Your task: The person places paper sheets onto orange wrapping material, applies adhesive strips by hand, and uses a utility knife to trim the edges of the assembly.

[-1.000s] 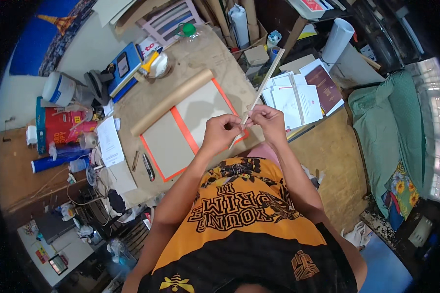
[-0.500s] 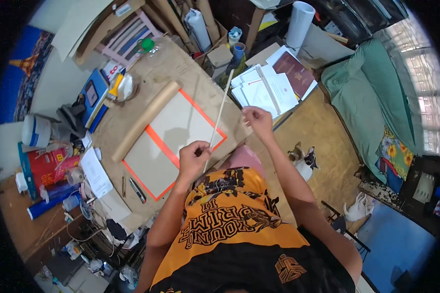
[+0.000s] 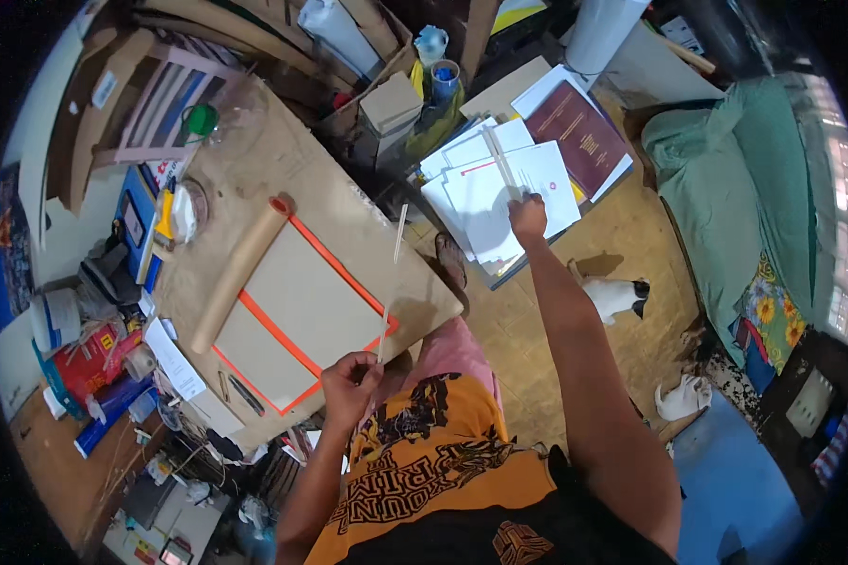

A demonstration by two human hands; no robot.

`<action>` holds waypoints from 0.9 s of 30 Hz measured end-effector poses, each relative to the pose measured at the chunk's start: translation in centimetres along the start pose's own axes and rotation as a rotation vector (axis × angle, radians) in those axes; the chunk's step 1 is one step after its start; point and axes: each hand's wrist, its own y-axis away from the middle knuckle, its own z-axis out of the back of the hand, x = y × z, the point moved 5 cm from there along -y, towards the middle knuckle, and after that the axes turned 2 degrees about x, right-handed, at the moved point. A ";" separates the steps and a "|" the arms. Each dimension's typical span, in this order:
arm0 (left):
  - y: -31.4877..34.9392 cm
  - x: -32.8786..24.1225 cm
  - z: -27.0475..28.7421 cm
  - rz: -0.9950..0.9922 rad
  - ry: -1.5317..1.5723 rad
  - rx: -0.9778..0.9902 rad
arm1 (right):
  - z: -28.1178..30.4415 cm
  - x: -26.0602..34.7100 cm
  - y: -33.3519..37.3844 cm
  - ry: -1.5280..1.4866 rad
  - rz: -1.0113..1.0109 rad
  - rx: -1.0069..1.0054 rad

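Pinching a pale strip is the left hand; the right hand touches a bar, grip unclear.

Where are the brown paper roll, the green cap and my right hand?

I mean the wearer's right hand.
Brown paper roll [image 3: 242, 276]: head view, middle of its length.
Green cap [image 3: 201, 120]: head view, its middle.
Right hand [image 3: 529, 217]: head view, its back.

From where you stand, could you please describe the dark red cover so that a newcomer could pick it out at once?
Find the brown table, then look right to the white papers with the person's right hand at their near side. Along their right side lies the dark red cover, a flat rectangle. Its deep colour sets it apart from the white papers beside it.
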 end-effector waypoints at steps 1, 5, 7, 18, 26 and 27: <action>-0.5 0.3 -0.4 -0.015 0.048 -0.008 | -0.7 -0.6 -0.1 0.041 -0.026 -0.016; -1.3 -1.8 -1.3 0.043 0.108 -0.028 | -1.7 -1.3 -1.0 0.070 -0.108 0.067; -1.8 -2.3 -1.6 0.035 0.119 -0.032 | -1.5 -1.4 -1.1 0.065 -0.120 0.080; -3.2 -3.5 -1.6 0.012 0.080 -0.041 | -1.3 -0.8 -1.2 0.104 -0.003 0.141; -2.6 -4.1 -1.8 -0.006 0.085 -0.039 | -2.1 -0.9 -1.6 0.116 -0.013 0.213; -2.6 -4.1 -1.7 -0.007 0.083 -0.039 | -2.1 -1.0 -1.8 0.114 -0.014 0.212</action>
